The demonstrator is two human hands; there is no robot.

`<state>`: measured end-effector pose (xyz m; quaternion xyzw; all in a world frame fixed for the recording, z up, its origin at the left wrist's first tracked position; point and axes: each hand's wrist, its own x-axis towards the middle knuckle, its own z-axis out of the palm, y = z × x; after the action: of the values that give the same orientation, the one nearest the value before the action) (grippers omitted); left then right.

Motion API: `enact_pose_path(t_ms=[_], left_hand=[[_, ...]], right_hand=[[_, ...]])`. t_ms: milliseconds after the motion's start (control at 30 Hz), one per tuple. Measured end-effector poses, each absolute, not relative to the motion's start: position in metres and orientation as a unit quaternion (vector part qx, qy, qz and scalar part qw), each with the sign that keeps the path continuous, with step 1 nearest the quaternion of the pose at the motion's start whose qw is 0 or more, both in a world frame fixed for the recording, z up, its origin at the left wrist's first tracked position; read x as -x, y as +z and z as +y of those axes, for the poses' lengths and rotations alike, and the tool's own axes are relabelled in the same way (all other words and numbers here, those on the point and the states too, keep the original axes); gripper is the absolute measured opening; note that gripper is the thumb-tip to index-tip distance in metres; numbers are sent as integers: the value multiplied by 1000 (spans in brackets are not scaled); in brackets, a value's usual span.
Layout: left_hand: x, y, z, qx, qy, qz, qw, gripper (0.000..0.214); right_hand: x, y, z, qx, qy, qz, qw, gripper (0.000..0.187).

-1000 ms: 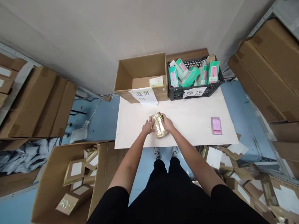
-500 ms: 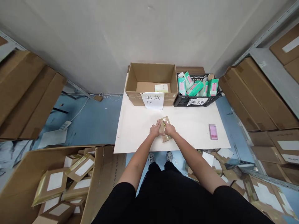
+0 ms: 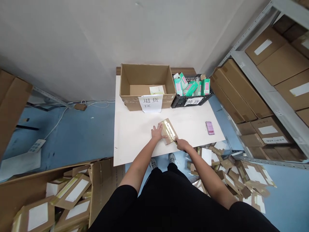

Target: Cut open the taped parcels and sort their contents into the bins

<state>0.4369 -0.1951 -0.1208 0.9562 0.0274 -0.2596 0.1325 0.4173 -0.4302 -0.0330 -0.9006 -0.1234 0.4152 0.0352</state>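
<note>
A small brown cardboard parcel [image 3: 169, 130] sealed with shiny tape lies on the white table [image 3: 135, 135]. My left hand [image 3: 157, 132] rests flat on the parcel's left side, fingers spread. My right hand [image 3: 181, 144] is closed round a small cutter with a yellow part, at the parcel's near right corner by the table's front edge.
At the table's back stand an open cardboard box [image 3: 147, 85] with a paper label and a black crate [image 3: 190, 90] of green boxes. A pink item [image 3: 209, 127] lies to the right. Cartons of parcels sit on the floor at left [image 3: 48, 199], torn packaging at right [image 3: 236, 170]. Shelves hold cartons [image 3: 265, 80].
My right hand has drawn the cutter back along the parcel from its far end to its near corner. My left hand stays on the parcel. The camera has shifted to the right.
</note>
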Motion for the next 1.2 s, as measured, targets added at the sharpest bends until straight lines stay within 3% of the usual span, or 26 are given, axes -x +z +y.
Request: enact_pose_path(t_ms=[100, 233, 467, 533, 700, 833, 1000, 1200], left_hand=[[-432, -116, -203, -961, -242, 35, 127, 109], [-413, -114, -236, -963, -205, 117, 133, 102], [-359, -120, -292, -959, -164, 208, 96, 85], [-359, -115, -291, -964, -157, 197, 81, 76], [-398, -104, -272, -978, -170, 79, 92, 73], [-417, -107, -269, -970, -217, 34, 99, 71], [-415, -113, -269, -970, -222, 44, 84, 71], [-416, -115, -269, -970, -231, 45, 61, 70]], right_hand=[[-420, -44, -447, 941, 315, -34, 121, 58], [-439, -77, -439, 946, 224, 109, 207, 86], [-518, -108, -420, 945, 205, 74, 245, 109], [-532, -110, -426, 941, 214, 22, 262, 103], [-523, -117, -465, 889, 252, 37, 381, 48], [-505, -120, -502, 809, 365, 35, 459, 28], [-509, -112, -510, 787, 404, 9, 467, 29], [-522, -101, -497, 800, 430, -17, 417, 31]])
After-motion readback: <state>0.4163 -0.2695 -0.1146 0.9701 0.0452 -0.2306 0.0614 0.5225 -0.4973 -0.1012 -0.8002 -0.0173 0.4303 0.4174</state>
